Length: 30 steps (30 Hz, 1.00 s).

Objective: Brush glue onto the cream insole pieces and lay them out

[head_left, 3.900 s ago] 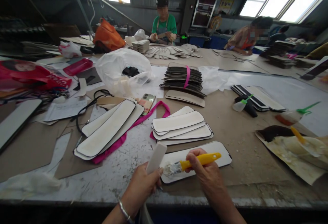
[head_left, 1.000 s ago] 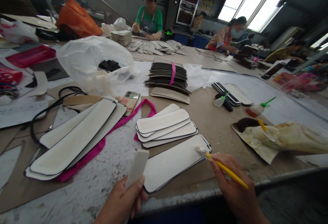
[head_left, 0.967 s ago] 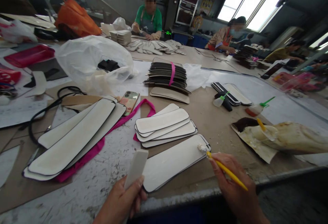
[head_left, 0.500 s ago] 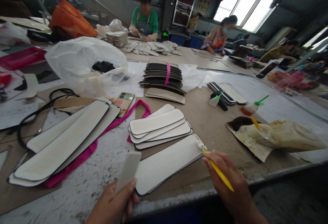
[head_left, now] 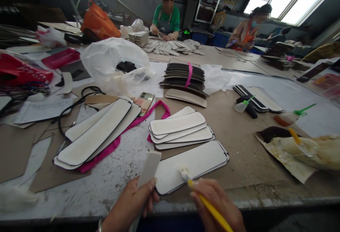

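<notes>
My left hand is closed round a narrow white strip that stands up at the near table edge. My right hand grips a yellow-handled brush; its pale bristles rest on the near left part of a white, black-edged flat piece lying in front of me. Just behind that piece sits a small stack of similar white pieces. A longer pile of white pieces lies to the left on a pink band.
A banded stack of dark pieces, a phone, a white plastic bag, glue bottles and a glue-smeared sheet with another brush cover the table. Two people work at the far side.
The brush tip has moved from the far right end of the white piece to its near left part. My view swung back to the left. The left hand still holds the strip.
</notes>
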Motion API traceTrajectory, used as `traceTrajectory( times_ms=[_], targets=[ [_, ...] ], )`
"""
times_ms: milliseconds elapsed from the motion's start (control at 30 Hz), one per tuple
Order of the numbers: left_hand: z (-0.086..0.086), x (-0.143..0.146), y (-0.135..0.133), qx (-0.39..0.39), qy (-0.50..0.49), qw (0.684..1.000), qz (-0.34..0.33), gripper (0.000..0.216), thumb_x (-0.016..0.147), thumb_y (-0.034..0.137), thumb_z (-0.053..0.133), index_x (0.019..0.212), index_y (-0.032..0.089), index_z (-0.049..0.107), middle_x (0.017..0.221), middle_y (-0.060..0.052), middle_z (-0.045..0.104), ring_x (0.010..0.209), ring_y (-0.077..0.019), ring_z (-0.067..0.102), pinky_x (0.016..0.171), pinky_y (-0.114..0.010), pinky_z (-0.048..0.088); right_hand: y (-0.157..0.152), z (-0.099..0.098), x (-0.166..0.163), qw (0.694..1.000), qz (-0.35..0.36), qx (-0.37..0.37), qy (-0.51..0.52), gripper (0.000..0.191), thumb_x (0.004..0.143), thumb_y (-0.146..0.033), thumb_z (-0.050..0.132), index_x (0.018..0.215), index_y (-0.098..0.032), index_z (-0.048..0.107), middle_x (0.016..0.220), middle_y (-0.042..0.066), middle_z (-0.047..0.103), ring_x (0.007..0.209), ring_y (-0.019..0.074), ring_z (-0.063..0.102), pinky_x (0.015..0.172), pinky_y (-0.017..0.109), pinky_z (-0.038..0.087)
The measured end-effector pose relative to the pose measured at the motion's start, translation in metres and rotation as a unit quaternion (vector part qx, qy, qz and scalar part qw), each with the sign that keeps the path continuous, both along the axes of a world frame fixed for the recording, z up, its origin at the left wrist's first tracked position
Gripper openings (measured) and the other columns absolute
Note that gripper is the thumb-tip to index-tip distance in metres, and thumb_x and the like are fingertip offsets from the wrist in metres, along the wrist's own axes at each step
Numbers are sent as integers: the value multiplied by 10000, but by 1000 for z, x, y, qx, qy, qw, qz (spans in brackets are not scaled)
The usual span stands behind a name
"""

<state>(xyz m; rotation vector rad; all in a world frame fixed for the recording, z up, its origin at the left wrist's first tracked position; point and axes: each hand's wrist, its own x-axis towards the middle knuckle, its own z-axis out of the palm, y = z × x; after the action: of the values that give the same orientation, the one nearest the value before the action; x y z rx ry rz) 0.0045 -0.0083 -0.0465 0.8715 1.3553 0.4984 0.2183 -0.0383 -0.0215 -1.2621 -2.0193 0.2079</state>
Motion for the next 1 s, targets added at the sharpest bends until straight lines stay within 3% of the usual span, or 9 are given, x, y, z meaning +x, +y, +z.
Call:
traceTrajectory(
  times_ms=[67,200,267,500,567,667,800,900,1000],
  targets=[
    [3,1,1,0,-3,1000,1,450,680,561,479,537,140,546,372,33,473,344,-81,397,385,-204,306,-1,0,-12,998,37,-15,46,227,772,-110,531,983,-194,534,785,54,624,738,147,613,633,215,530],
    [8,2,2,6,-14,1000,3,423,699,530,471,547,141,537,372,35,477,340,-74,388,386,-199,299,-1,-3,-25,995,-58,1,78,203,783,-122,531,965,-200,575,828,59,626,813,165,603,718,260,509],
    [10,2,2,2,-22,1000,9,398,713,499,473,547,143,534,373,37,476,348,-77,398,386,-196,300,-3,-5,-31,994,-69,-3,90,183,786,-136,530,940,-208,600,824,59,623,787,163,608,696,251,506],
    [13,2,2,-5,-39,999,23,368,749,450,453,563,142,531,389,43,475,353,-76,396,384,-193,296,6,0,-48,967,-37,-119,222,83,791,-210,535,839,-210,602,737,45,614,702,171,590,622,270,506],
    [11,2,3,-13,-41,999,21,358,757,436,439,569,143,525,404,39,481,357,-76,393,382,-192,291,14,3,-41,965,-53,-151,205,78,795,-226,527,792,-197,599,718,41,605,674,166,584,605,267,503],
    [9,-1,4,-3,-38,999,11,347,770,420,423,565,152,505,407,41,469,364,-77,382,388,-197,285,20,11,-22,976,-128,-112,135,82,781,-260,540,790,-203,598,749,36,604,709,175,581,667,286,488],
    [16,-9,1,90,41,994,42,271,777,400,450,632,173,485,446,51,469,424,-97,409,462,-225,326,21,29,-5,970,-191,-104,111,143,796,-339,496,816,-227,583,853,38,609,813,194,577,746,300,473],
    [27,-16,-3,130,53,987,74,254,796,393,437,695,169,503,476,44,492,464,-103,429,505,-234,345,24,41,-7,975,-140,-118,123,185,833,-340,437,846,-238,591,934,42,622,898,195,582,781,279,471],
    [36,-16,-7,79,-59,991,86,296,780,425,459,732,141,532,514,11,557,413,-80,416,437,-215,313,28,45,-21,973,-68,-149,161,226,854,-340,399,780,-228,581,794,38,623,776,173,601,682,247,492]
  ],
)
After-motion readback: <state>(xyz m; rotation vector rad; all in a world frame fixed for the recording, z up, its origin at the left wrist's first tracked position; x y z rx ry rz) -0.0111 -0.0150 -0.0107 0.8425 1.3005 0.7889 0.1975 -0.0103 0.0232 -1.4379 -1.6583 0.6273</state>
